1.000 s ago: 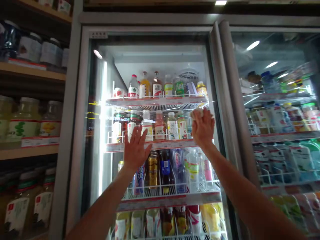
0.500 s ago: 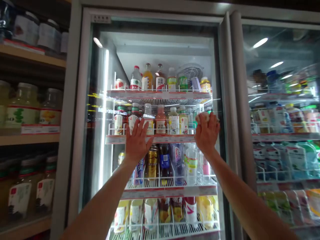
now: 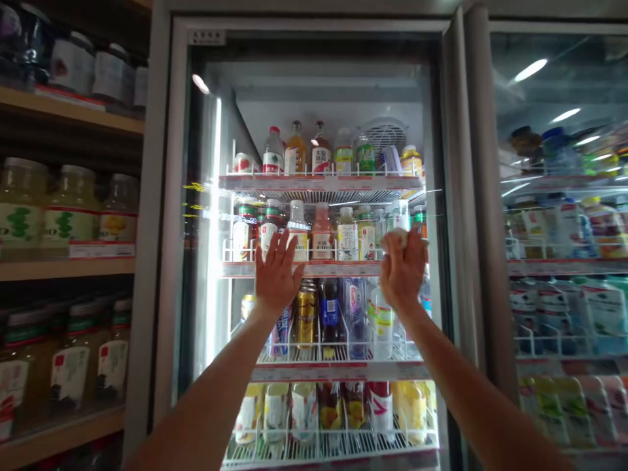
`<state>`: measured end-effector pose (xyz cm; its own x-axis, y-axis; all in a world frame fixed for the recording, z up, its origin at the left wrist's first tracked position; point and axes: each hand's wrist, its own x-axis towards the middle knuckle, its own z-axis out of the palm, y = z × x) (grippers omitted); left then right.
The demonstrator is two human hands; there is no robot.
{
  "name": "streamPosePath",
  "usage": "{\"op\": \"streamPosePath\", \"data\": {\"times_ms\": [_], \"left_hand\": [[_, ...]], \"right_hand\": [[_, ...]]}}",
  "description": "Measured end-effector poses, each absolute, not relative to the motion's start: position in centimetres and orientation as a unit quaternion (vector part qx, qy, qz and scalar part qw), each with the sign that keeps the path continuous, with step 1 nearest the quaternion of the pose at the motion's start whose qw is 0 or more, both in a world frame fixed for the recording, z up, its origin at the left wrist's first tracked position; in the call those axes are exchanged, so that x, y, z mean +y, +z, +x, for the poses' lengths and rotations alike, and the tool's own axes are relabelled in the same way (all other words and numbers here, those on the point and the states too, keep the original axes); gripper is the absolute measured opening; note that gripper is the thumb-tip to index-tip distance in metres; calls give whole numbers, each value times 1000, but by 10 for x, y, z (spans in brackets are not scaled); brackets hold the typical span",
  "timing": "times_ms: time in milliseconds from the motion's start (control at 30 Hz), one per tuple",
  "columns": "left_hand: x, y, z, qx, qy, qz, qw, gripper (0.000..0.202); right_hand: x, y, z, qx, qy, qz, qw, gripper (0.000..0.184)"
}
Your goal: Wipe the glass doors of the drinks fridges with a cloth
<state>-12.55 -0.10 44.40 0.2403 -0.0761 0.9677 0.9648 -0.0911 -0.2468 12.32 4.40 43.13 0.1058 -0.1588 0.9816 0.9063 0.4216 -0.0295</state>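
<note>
I face a drinks fridge with a glass door. My left hand lies flat against the glass with fingers spread, at the height of the second shelf. My right hand presses a small white cloth against the glass near the door's right edge; its fingers are curled over the cloth. Behind the glass stand rows of bottles and cans on wire shelves.
A second glass-door fridge with drinks adjoins on the right. Wooden shelves with large jars and bottles stand on the left. The fridge's metal frame separates them.
My right hand with the cloth has slid down and slightly left on the glass. My left hand has stayed flat on the door. The camera has tilted a little and moved closer.
</note>
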Motion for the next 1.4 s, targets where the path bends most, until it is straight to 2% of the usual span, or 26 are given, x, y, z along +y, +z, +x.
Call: {"op": "streamPosePath", "data": {"times_ms": [167,233,333,433,567,667,800,867,933,1100,1300,1400], "left_hand": [[-1,445,-127,-393,-474,-577,537,55],[-1,442,-124,-399,-479,-572,533,54],[0,432,-116,-422,-498,-551,519,56],[0,425,-111,-433,-510,-545,506,57],[-1,425,-111,-427,-512,-551,502,56],[-1,426,-112,-424,-513,-550,504,56],[0,424,-111,-427,-514,-553,498,57],[0,423,-110,-430,-515,-557,489,57],[-1,424,-111,-432,-516,-560,483,57],[-3,426,-115,-430,-509,-563,489,55],[-4,385,-112,-433,-509,-557,493,56],[-5,361,-107,-434,-515,-554,489,60]], "right_hand": [[24,402,81,-666,-439,-268,540,43],[28,399,97,-643,-449,-278,555,43],[41,405,130,-565,-439,-321,620,45],[44,406,123,-538,-422,-326,653,47],[28,387,80,-622,-430,-279,592,47],[25,373,90,-663,-436,-280,540,46],[37,372,140,-565,-422,-356,613,47],[38,371,139,-533,-399,-365,651,50],[31,364,114,-561,-387,-336,650,54],[11,334,67,-711,-400,-254,520,49],[28,335,127,-563,-406,-345,632,50],[24,322,104,-600,-392,-315,623,49]]}}
